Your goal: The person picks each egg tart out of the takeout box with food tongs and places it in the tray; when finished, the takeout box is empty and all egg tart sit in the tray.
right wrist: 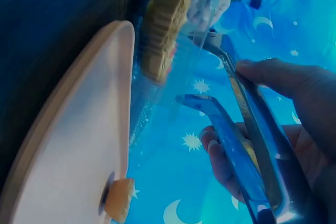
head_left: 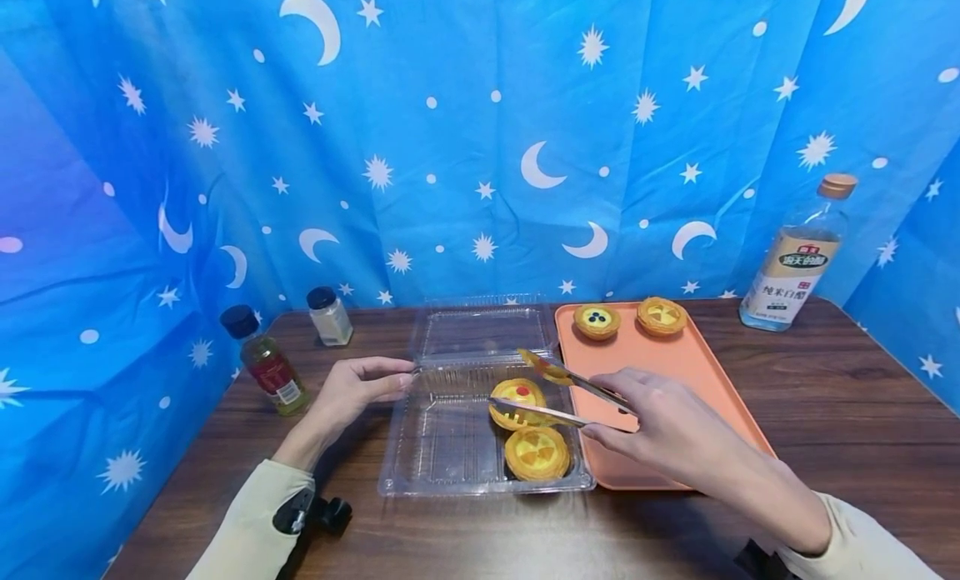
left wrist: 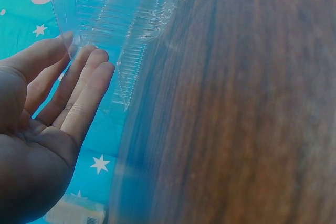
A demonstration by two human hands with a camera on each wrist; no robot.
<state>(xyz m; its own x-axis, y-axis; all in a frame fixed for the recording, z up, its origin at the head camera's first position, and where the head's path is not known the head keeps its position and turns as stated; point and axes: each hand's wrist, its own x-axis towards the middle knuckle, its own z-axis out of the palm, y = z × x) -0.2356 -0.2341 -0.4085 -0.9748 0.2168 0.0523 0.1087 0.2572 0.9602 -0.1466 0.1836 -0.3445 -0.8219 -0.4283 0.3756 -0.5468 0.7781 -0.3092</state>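
Right fingers (head_left: 611,438) grip tongs (head_left: 566,417) above the red-dotted tart (head_left: 516,390); left fingers (head_left: 384,366) pinch the box's rim (head_left: 401,422).

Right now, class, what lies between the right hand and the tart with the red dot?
Open metal tongs, crossing above the wall of the clear container; the head view shows this.

Beyond the right hand (head_left: 667,422) and off to its right, a white rice vinegar bottle (head_left: 802,238) bears a pale label (head_left: 787,273) reading 纯米白醋; the lettering in its green oval (head_left: 803,261) is too small to tell surely. Left of the left hand (head_left: 356,397), a black-capped bottle (head_left: 273,367) carries a red label (head_left: 267,370) with a barcode (head_left: 288,391), its print unreadable.
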